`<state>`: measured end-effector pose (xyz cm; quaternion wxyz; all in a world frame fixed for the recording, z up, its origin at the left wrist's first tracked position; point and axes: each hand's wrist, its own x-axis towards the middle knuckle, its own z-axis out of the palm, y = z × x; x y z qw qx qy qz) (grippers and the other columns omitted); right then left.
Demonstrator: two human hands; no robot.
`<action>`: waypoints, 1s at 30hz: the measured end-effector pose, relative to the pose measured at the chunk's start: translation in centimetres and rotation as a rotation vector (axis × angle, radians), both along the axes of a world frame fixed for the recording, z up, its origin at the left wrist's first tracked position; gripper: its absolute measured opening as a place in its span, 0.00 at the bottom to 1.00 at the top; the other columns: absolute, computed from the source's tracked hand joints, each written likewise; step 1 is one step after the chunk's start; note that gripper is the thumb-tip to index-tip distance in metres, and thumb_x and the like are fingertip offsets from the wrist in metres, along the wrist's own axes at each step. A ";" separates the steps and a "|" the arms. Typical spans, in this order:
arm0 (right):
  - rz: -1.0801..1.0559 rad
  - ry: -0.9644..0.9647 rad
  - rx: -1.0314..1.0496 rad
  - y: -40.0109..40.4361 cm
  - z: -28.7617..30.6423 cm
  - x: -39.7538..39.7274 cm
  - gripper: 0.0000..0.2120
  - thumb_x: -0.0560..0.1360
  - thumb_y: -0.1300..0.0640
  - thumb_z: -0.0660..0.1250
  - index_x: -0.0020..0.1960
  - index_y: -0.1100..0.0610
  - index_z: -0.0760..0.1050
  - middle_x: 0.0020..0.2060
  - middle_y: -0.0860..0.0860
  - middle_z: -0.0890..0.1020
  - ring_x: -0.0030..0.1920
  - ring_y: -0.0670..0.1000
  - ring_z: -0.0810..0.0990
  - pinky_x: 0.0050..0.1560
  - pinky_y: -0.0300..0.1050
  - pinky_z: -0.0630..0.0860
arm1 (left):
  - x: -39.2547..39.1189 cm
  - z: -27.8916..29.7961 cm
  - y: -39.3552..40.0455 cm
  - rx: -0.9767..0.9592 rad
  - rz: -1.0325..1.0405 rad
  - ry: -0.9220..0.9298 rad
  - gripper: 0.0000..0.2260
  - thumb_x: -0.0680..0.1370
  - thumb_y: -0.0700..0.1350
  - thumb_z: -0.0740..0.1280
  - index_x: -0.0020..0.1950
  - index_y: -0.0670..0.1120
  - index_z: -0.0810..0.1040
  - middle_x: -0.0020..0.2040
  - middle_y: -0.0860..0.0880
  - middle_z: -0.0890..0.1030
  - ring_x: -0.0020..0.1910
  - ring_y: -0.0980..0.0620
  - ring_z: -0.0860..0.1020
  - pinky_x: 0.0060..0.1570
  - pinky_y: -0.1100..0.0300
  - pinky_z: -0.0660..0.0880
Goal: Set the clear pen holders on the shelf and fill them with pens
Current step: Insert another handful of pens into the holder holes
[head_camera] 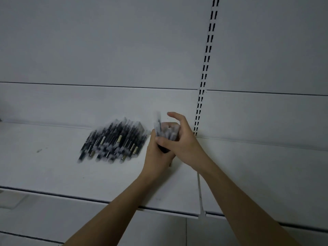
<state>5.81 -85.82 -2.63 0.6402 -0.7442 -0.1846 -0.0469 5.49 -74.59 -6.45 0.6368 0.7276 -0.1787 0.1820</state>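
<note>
A heap of several black pens with clear caps (113, 142) lies on the white shelf (53, 167), left of my hands. My left hand (158, 155) grips a bundle of pens (164, 130) from below, their clear caps pointing up. My right hand (179, 139) wraps around the same bundle from the right, thumb across its front and forefinger lifted above it. The picture is blurred, and I cannot tell whether a clear pen holder surrounds the bundle.
A slotted upright (204, 75) runs up the white back panel just right of my hands. A seam (199, 189) divides this shelf from the one to the right. A lower shelf edge (35, 237) shows at the bottom left.
</note>
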 end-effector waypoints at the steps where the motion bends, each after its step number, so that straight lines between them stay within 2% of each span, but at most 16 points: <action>1: -0.020 0.004 -0.026 0.3 0.2 -0.3 0.34 0.70 0.57 0.78 0.69 0.40 0.64 0.54 0.43 0.79 0.58 0.46 0.80 0.59 0.40 0.77 | 0.0 0.0 0.2 0.018 -0.012 -0.019 0.14 0.75 0.33 0.68 0.60 0.36 0.74 0.50 0.46 0.82 0.51 0.54 0.83 0.47 0.63 0.78; 2: -0.033 0.004 -0.040 0.5 0.5 -0.7 0.35 0.70 0.57 0.77 0.69 0.41 0.64 0.54 0.42 0.80 0.58 0.44 0.79 0.57 0.37 0.77 | -0.1 0.1 0.4 0.029 -0.023 -0.036 0.14 0.74 0.34 0.69 0.60 0.36 0.74 0.50 0.47 0.81 0.51 0.55 0.82 0.46 0.65 0.77; 4: -0.046 -0.019 -0.052 1.0 0.8 -1.1 0.35 0.70 0.58 0.78 0.70 0.44 0.64 0.56 0.42 0.81 0.58 0.43 0.80 0.58 0.38 0.78 | -0.3 0.1 0.8 0.044 -0.047 -0.049 0.16 0.74 0.38 0.69 0.60 0.38 0.73 0.50 0.49 0.80 0.51 0.58 0.81 0.46 0.68 0.76; 7: -0.092 -0.038 -0.054 1.7 0.9 -1.5 0.34 0.70 0.60 0.78 0.69 0.47 0.65 0.58 0.46 0.81 0.55 0.43 0.81 0.56 0.38 0.79 | -0.4 0.0 1.1 0.035 -0.094 -0.020 0.17 0.75 0.34 0.69 0.63 0.40 0.72 0.53 0.50 0.80 0.53 0.59 0.81 0.48 0.69 0.76; 9: -0.133 -0.021 -0.072 2.2 0.8 -1.6 0.32 0.69 0.56 0.78 0.67 0.44 0.67 0.58 0.47 0.81 0.55 0.44 0.81 0.55 0.41 0.80 | -0.4 -0.1 1.4 0.045 -0.123 -0.009 0.17 0.76 0.35 0.68 0.64 0.41 0.73 0.55 0.50 0.80 0.56 0.59 0.80 0.51 0.68 0.76; 11: -0.201 0.032 -0.096 2.5 0.9 -1.7 0.32 0.65 0.47 0.79 0.65 0.39 0.69 0.59 0.48 0.80 0.57 0.47 0.80 0.57 0.49 0.81 | -0.2 0.0 1.8 0.078 -0.176 0.021 0.16 0.75 0.38 0.67 0.63 0.45 0.76 0.55 0.50 0.82 0.56 0.57 0.81 0.52 0.64 0.78; 13: -0.260 0.075 -0.124 2.5 1.2 -1.9 0.33 0.65 0.46 0.79 0.65 0.39 0.69 0.60 0.49 0.78 0.60 0.49 0.79 0.58 0.50 0.80 | 0.2 0.1 2.0 0.119 -0.217 0.094 0.09 0.76 0.38 0.67 0.55 0.47 0.79 0.46 0.53 0.83 0.46 0.55 0.82 0.42 0.64 0.79; 14: -0.268 0.089 -0.129 2.3 1.5 -2.2 0.34 0.66 0.47 0.79 0.67 0.41 0.68 0.61 0.49 0.77 0.61 0.49 0.78 0.58 0.47 0.79 | 0.3 0.3 2.1 0.109 -0.223 0.133 0.06 0.76 0.38 0.68 0.51 0.48 0.79 0.40 0.56 0.82 0.39 0.56 0.81 0.36 0.67 0.76; 16: -0.278 0.099 -0.157 1.4 2.4 -3.0 0.34 0.71 0.49 0.77 0.71 0.45 0.66 0.64 0.48 0.76 0.62 0.47 0.77 0.56 0.40 0.78 | 0.1 0.7 2.3 0.035 -0.207 0.198 0.05 0.78 0.39 0.69 0.49 0.48 0.77 0.32 0.57 0.79 0.31 0.58 0.76 0.29 0.67 0.71; 17: -0.302 0.105 -0.182 0.9 2.9 -3.6 0.32 0.74 0.48 0.74 0.73 0.47 0.65 0.64 0.48 0.75 0.62 0.46 0.77 0.52 0.36 0.77 | 0.0 0.9 2.3 0.005 -0.201 0.224 0.03 0.78 0.40 0.70 0.49 0.47 0.77 0.30 0.55 0.78 0.27 0.57 0.74 0.25 0.65 0.70; 19: -0.397 0.115 -0.251 -0.6 3.8 -5.1 0.26 0.78 0.44 0.67 0.74 0.48 0.65 0.64 0.47 0.75 0.61 0.45 0.76 0.50 0.34 0.73 | -0.1 1.4 2.3 -0.016 -0.197 0.237 0.07 0.78 0.42 0.70 0.49 0.40 0.75 0.31 0.41 0.78 0.23 0.53 0.73 0.21 0.61 0.68; 21: -0.522 0.118 -0.363 -2.6 4.3 -6.7 0.24 0.80 0.41 0.62 0.73 0.48 0.66 0.64 0.48 0.75 0.61 0.46 0.75 0.54 0.38 0.71 | -0.5 1.9 1.8 -0.039 -0.226 0.243 0.10 0.78 0.41 0.71 0.48 0.35 0.75 0.34 0.33 0.78 0.22 0.53 0.74 0.22 0.62 0.70; 26: -0.700 0.092 -0.791 -8.7 5.4 -11.3 0.24 0.82 0.41 0.57 0.74 0.49 0.66 0.71 0.48 0.71 0.70 0.50 0.70 0.69 0.48 0.67 | -2.3 3.6 -2.6 -0.074 -0.331 0.254 0.09 0.77 0.40 0.72 0.47 0.39 0.73 0.34 0.38 0.77 0.25 0.53 0.75 0.26 0.63 0.73; 30: -0.799 0.097 -0.873 -14.6 6.3 -15.7 0.25 0.82 0.39 0.56 0.74 0.49 0.66 0.73 0.47 0.70 0.72 0.50 0.66 0.73 0.51 0.64 | -4.5 4.5 -8.5 -0.009 -0.412 0.235 0.11 0.78 0.43 0.72 0.49 0.37 0.73 0.31 0.40 0.77 0.26 0.50 0.75 0.26 0.60 0.73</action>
